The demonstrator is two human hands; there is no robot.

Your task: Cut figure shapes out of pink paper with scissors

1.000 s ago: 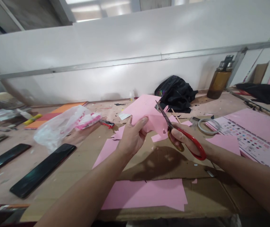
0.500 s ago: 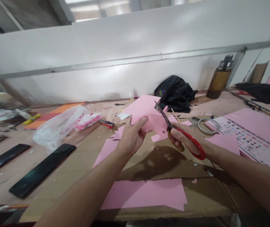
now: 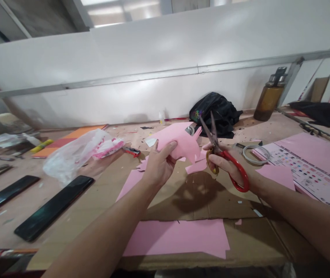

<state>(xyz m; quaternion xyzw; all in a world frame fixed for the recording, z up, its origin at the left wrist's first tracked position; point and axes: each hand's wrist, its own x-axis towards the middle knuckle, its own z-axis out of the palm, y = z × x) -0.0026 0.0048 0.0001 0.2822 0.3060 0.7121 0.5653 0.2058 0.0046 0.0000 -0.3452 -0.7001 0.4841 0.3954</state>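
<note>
My left hand [image 3: 159, 166] pinches a jagged pink paper cutout [image 3: 179, 143] above the brown cardboard sheet [image 3: 182, 193]. My right hand [image 3: 225, 164] grips red-handled steel scissors [image 3: 221, 154], blades parted, just beside the cutout's right edge, not touching it.

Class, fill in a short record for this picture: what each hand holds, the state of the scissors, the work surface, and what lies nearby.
Left hand: holds a pink paper cutout, raised
Right hand: holds red-handled scissors
Scissors: blades open, beside the cutout, not in it
Surface: cardboard sheet
Front: pink paper sheet
Left side: plastic bag, two dark phones
Right side: tape roll, brown bottle
</note>
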